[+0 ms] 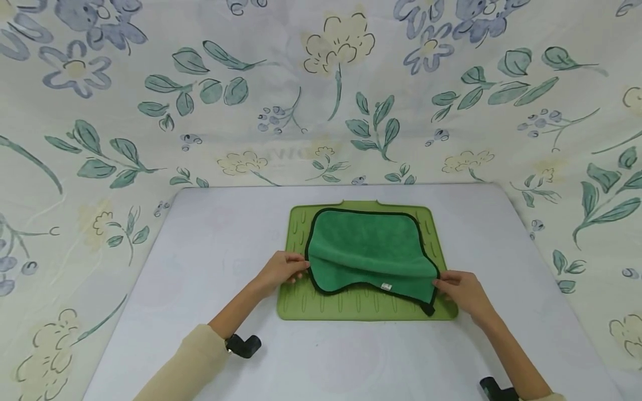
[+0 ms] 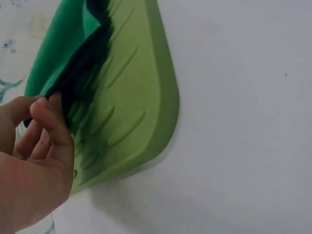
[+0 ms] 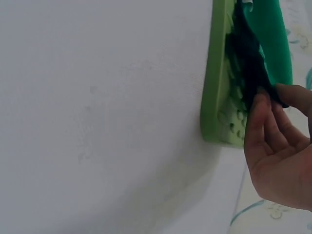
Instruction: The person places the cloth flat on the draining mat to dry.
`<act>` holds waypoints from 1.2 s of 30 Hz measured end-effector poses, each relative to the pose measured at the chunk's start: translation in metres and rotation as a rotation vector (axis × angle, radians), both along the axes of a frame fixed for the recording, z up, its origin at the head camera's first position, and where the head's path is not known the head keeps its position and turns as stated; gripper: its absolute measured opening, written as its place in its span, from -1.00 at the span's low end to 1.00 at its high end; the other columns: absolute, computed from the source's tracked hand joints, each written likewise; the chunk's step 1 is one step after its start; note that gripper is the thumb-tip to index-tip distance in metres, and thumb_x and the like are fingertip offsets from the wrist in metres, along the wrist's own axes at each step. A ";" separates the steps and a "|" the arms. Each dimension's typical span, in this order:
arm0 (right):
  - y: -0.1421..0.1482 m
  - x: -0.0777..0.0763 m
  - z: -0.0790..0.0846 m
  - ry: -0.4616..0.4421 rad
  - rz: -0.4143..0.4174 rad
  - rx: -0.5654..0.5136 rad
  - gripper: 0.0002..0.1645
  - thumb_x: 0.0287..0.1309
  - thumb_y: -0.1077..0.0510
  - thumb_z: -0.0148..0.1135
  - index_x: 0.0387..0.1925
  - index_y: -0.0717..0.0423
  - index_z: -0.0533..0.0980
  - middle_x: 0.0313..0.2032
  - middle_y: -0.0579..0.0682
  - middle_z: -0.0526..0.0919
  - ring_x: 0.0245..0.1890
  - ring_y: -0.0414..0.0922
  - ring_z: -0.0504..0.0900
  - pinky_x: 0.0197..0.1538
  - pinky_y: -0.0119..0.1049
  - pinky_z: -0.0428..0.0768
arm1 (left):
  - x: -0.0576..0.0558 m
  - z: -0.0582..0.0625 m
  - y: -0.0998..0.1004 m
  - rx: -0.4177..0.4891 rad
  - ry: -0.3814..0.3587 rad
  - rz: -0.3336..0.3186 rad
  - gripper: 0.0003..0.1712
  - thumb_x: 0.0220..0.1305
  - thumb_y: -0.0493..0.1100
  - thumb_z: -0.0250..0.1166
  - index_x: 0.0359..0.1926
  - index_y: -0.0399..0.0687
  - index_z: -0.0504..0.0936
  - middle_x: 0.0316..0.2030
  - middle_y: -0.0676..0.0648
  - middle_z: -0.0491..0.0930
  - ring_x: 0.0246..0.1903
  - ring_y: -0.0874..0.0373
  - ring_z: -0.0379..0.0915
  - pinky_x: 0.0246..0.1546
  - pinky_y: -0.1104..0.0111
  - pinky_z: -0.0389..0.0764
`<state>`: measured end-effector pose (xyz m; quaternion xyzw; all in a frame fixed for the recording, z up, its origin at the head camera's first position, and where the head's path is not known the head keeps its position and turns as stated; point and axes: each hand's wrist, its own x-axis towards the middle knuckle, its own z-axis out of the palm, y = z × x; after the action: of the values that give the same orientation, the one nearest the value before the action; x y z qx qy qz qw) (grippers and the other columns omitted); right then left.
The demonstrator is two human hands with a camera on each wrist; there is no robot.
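Note:
A green cloth (image 1: 366,239) with a dark edging and a small white tag lies over a light green ridged mat (image 1: 326,307), its near part lifted and folded in a wave. My left hand (image 1: 282,272) pinches the cloth's left edge between thumb and fingers. On the other side, my right hand (image 1: 463,291) pinches the right edge close to the near corner. Both wrist views show the pinch: the left hand (image 2: 41,141) and the right hand (image 3: 280,141) each hold the dark edging above the mat's ridges.
The mat lies on a white table (image 1: 210,245). A floral sheet (image 1: 281,100) hangs behind the table and shows along both sides. Black wrist devices, one by the left sleeve (image 1: 243,346) and one by the right forearm (image 1: 497,390), sit above the tabletop.

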<state>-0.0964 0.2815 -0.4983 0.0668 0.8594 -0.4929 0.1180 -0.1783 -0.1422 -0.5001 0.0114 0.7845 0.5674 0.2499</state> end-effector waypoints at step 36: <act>0.004 -0.008 0.006 0.005 -0.002 0.154 -0.47 0.33 -0.03 0.29 -0.04 0.43 0.61 -0.19 0.22 0.72 -0.30 -0.02 0.67 -0.28 -0.20 0.61 | -0.007 0.008 -0.004 -0.081 0.039 0.049 -0.72 0.40 -0.19 0.26 -0.17 -0.41 0.68 -0.47 -0.11 0.63 -0.55 0.22 0.54 -0.42 0.40 0.65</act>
<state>-0.1043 0.2859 -0.4922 0.0753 0.8951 -0.4255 0.1101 -0.1857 -0.1458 -0.4924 -0.0068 0.8116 0.5407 0.2210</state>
